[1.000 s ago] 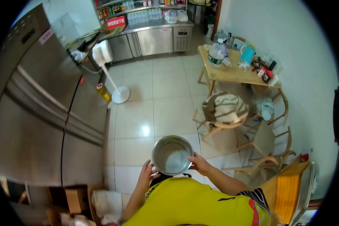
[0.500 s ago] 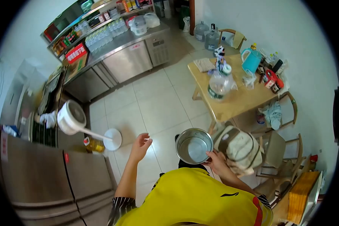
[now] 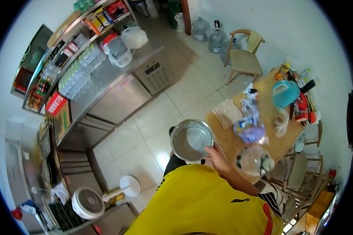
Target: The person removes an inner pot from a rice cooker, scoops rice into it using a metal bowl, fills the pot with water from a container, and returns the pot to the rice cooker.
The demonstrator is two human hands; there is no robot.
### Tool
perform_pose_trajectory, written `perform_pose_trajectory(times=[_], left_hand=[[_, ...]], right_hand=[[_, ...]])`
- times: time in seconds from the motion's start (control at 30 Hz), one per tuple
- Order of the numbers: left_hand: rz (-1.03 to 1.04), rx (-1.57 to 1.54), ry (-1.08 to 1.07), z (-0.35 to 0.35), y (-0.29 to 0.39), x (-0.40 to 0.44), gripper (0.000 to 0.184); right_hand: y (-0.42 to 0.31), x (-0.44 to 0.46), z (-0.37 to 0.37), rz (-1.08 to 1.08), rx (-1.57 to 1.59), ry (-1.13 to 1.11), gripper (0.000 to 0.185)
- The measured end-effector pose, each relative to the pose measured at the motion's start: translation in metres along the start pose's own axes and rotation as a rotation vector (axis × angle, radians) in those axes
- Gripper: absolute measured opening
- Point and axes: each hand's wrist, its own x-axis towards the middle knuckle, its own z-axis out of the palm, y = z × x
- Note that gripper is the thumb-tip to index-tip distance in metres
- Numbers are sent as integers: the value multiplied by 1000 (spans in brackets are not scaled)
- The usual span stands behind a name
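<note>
My right hand [image 3: 219, 158] grips the right side of a round steel pot [image 3: 192, 140], thumb over the rim and fingers beneath or behind it. The pot is held in front of my body, its mouth facing up, and the inside looks shiny grey. Whether there is liquid in it, I cannot tell. My left hand is out of view. To the right of the pot is a wooden table [image 3: 223, 137], with a large clear plastic bottle [image 3: 255, 160] lying near its close edge.
A teal kettle [image 3: 285, 94], a folded cloth [image 3: 226, 113] and plastic bags are on the table. Behind it stand a chair [image 3: 243, 60] and water jugs [image 3: 216, 41]. A steel counter [image 3: 117, 98] lines the left side, and a white rice cooker [image 3: 88, 203] is at lower left.
My view has turned and moved nearer to the table and counter. My left hand has dropped out of sight. The pot stays in my right hand.
</note>
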Motion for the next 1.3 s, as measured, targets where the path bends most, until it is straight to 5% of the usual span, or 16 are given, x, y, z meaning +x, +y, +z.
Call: perform_pose_trajectory(times=[0.1, 0.23, 0.33, 0.37, 0.43, 0.63, 0.77, 0.93, 1.1, 1.3], left_hand=[[110, 74, 89, -103, 74, 92, 51], [472, 357, 488, -276, 201, 224, 49], [532, 319, 374, -477, 451, 203, 58], [561, 63, 490, -526, 535, 167, 51], [831, -114, 507, -599, 661, 157, 48], [1133, -289, 271, -707, 933, 164, 43], [1061, -478, 90, -743, 1037, 192, 39], [1096, -805, 58, -818, 1131, 226, 35], [1077, -1175, 152, -940, 1219, 274, 30], [1116, -1260, 223, -1134, 1360, 331, 31]], right_hand=[[-33, 99, 18, -6, 59, 72, 66], [-110, 201, 36, 67, 230, 143, 53], [-165, 260, 34, -16, 271, 253, 50], [-180, 284, 31, -51, 270, 287, 50], [-227, 327, 34, -66, 271, 350, 48], [-367, 502, 8, -28, 310, 370, 50], [-505, 630, 9, 23, 76, 379, 55], [-706, 790, 66, -34, -288, 194, 84], [-838, 948, 150, -165, -325, -49, 87], [-942, 1110, 225, -149, -324, -164, 82]])
